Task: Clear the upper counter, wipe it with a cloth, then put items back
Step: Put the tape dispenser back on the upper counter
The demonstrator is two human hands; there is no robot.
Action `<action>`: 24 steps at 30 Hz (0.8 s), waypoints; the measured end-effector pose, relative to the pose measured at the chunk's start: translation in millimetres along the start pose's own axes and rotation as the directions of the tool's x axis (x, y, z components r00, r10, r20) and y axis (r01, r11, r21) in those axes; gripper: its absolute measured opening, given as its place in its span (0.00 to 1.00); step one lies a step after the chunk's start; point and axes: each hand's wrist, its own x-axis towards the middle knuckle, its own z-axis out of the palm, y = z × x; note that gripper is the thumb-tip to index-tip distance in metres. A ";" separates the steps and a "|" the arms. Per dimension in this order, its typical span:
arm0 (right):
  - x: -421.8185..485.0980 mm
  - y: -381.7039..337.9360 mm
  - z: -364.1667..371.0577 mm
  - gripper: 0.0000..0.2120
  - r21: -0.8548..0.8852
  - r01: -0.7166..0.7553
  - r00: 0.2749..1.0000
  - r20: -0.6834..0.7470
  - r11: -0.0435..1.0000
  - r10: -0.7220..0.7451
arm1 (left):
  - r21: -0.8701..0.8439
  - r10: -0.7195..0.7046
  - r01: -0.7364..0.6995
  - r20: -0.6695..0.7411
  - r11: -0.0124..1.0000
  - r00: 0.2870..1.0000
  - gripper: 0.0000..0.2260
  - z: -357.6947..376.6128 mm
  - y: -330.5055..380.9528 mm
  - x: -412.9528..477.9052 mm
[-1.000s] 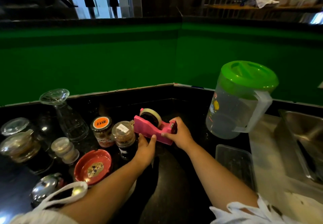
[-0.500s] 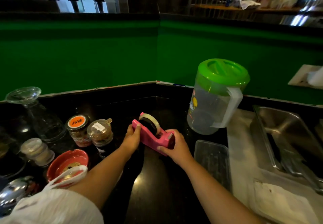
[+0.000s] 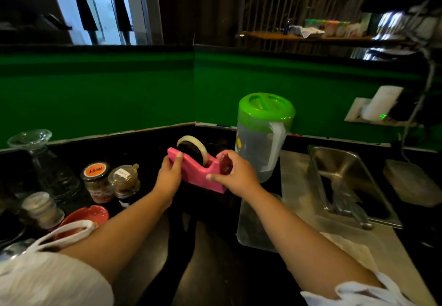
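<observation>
Near the back corner of the black worktop [image 3: 203,258], the pink tape dispenser [image 3: 198,174] is gripped at both ends: left hand [image 3: 168,176] curls round the back, right hand [image 3: 236,174] round the cutter end. Since a second ago it's drifted away from the jars [image 3: 95,181] toward the green-lidded pitcher [image 3: 260,143]. Can't tell if it's touching the worktop. Steel pan [image 3: 346,174] on the right, green wall [image 3: 95,95] behind everything.
</observation>
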 end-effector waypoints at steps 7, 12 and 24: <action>4.4 -45.8 -71.3 0.29 -0.015 0.072 0.990 -0.124 0.997 -0.073 | -0.007 0.176 -0.176 0.023 0.984 0.984 0.24 25.2 73.0 -6.5; 19.0 -67.9 -143.2 0.34 -0.072 0.081 0.970 -0.224 0.994 -0.095 | 0.007 0.346 -0.347 0.049 0.938 0.937 0.22 65.2 135.1 -0.5; 131.7 -103.1 -262.4 0.34 -0.083 0.039 0.881 -0.467 0.996 -0.074 | 0.013 0.395 -0.413 0.265 0.910 0.879 0.23 155.8 278.5 65.3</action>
